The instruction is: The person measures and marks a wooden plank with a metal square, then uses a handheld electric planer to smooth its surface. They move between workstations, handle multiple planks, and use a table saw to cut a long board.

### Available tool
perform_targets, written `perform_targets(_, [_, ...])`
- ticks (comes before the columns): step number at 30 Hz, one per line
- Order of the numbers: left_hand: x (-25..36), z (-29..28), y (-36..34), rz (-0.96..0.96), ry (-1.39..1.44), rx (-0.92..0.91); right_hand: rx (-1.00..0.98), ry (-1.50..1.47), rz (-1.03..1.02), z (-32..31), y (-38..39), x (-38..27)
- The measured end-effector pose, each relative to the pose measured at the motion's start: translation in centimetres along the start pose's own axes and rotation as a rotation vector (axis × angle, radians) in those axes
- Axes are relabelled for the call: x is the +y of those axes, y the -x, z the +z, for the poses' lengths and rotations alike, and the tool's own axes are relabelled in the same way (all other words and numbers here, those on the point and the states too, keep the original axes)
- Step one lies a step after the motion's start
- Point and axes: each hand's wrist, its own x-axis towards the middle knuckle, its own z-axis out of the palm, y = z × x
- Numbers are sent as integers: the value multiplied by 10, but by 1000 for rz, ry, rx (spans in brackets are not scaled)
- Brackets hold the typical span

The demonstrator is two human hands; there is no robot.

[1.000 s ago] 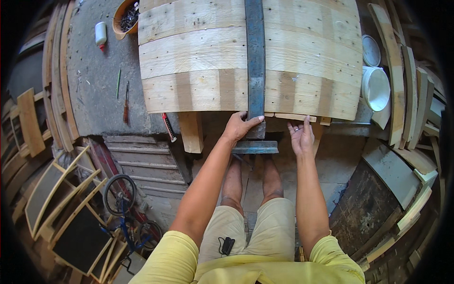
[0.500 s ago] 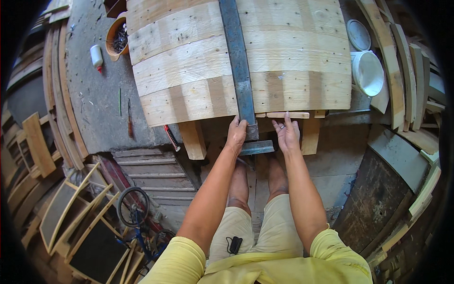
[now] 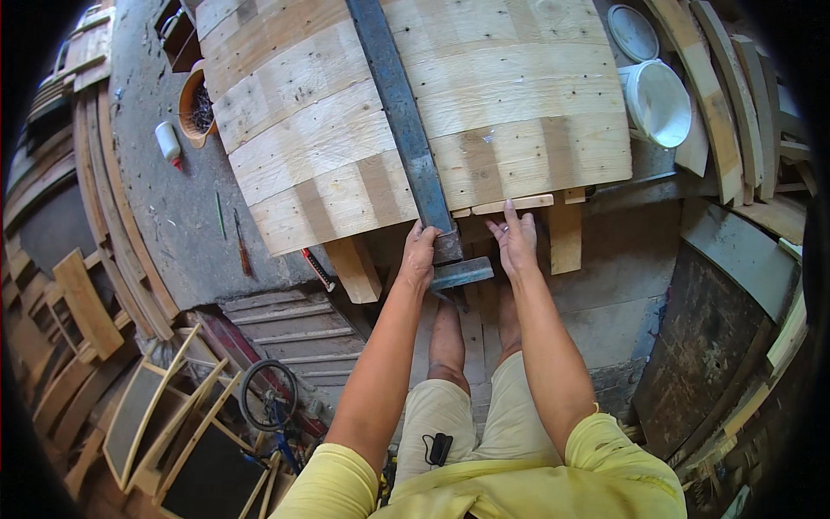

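Observation:
A blue-grey steel bar clamp (image 3: 399, 112) lies lengthwise across a planked wooden panel (image 3: 303, 143). My left hand (image 3: 420, 253) is closed around the clamp's near end, just past the panel's front edge. Below that hand sits the clamp's blue crosspiece (image 3: 462, 272). A small pale wood strip (image 3: 529, 202) runs along the underside of the front edge, right of the bar. My right hand (image 3: 517, 244) reaches up to it, fingers stretched and apart, one fingertip against the strip. The far end of the clamp is out of view.
Wooden legs (image 3: 566, 238) support the panel. To the left are an orange bowl of nails (image 3: 192, 108), a glue bottle (image 3: 169, 144) and a red-handled tool (image 3: 318, 268). A white bucket (image 3: 659, 104) stands right. Stacked boards (image 3: 718, 104) and a bicycle (image 3: 268, 394) flank me.
The whole view has turned slightly, so the panel and clamp appear farther left and more tilted. Both hands keep about the same places on the clamp and at the strip.

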Motion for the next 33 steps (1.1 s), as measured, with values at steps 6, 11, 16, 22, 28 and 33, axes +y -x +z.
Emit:
perform_targets(6, [3,3,3,-11,40,-14,22,-15,8,-2,-3,5])
perform_targets(11, [6,8,6,-20,33,9,-36,-37,-10,-13,-6,11])
perform_targets(16, [7,4,6,-40,13,3,-80,-61,-41,-13,-6,11])
perform_targets(22, [7,6,8,-26,14,-19,47,-12,36,-10,-11,23])
perform_targets(28, [5,1,7,-6,18,-43,21,-25,-67,-8,-6,19])
perform_targets(33, [8,11,5,-21,-5,15,88,-62,-116,-17,-10,11])
